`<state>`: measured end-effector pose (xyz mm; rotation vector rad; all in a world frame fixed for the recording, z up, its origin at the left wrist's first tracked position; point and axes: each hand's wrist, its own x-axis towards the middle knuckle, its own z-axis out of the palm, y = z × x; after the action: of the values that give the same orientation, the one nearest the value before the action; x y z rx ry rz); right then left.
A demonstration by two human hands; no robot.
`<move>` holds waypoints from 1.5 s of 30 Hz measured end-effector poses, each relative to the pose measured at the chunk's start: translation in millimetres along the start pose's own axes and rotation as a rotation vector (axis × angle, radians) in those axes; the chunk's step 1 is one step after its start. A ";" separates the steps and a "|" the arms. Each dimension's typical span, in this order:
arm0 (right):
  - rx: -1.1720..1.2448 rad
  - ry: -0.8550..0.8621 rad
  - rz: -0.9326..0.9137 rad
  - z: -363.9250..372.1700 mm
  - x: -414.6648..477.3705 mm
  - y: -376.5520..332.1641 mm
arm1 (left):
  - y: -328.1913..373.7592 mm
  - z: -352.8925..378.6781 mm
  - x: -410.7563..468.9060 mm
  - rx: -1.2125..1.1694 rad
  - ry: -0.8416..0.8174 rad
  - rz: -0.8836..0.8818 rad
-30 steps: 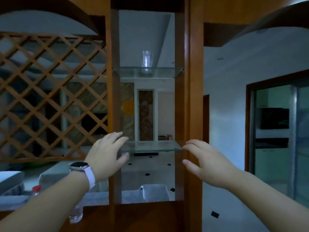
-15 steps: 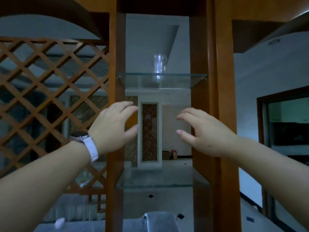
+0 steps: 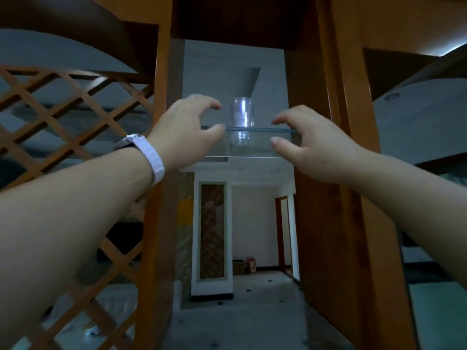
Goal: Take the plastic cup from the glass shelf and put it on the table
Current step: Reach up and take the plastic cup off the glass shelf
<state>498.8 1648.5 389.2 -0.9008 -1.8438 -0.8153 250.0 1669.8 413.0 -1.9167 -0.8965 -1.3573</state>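
A clear plastic cup (image 3: 242,114) stands upright on a glass shelf (image 3: 252,144) set between two wooden posts. My left hand (image 3: 188,130), with a white watch strap on its wrist, is raised at the shelf's left end, fingers curled and apart, just left of the cup. My right hand (image 3: 307,142) is raised at the shelf's right end, thumb and fingers spread, a little right of the cup. Neither hand touches the cup. The table is out of view.
A wooden lattice panel (image 3: 75,137) fills the left side. Thick wooden posts (image 3: 336,122) frame the narrow shelf opening, with a wooden top board (image 3: 240,18) just above. A room with a tiled floor (image 3: 240,311) lies behind.
Both hands have risen from well below the shelf to shelf height and now flank the cup. The view has tilted up and closer to the shelf.
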 end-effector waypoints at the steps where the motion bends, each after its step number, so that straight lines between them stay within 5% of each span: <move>1: 0.016 0.015 0.005 -1.2 8.8 4.7 | -0.6 0.8 7.9 -0.004 0.010 -0.007; 18: 0.549 -0.213 0.507 25.9 131.0 59.4 | 0.0 31.8 111.2 -0.536 -0.325 -0.685; 33: 0.529 -0.462 0.512 48.3 153.5 56.9 | -15.5 55.7 128.3 -0.574 -0.417 -0.656; 39: 0.591 -0.428 0.460 46.5 150.0 58.6 | -5.6 60.9 127.5 -0.571 -0.379 -0.619; 45: 0.697 -0.197 0.381 45.2 144.0 59.7 | 2.5 65.9 134.1 -0.677 -0.274 -0.566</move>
<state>482.0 1751.9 513.1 -0.8404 -1.8451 0.1635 319.8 1744.3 522.2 -2.5169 -1.3008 -1.9393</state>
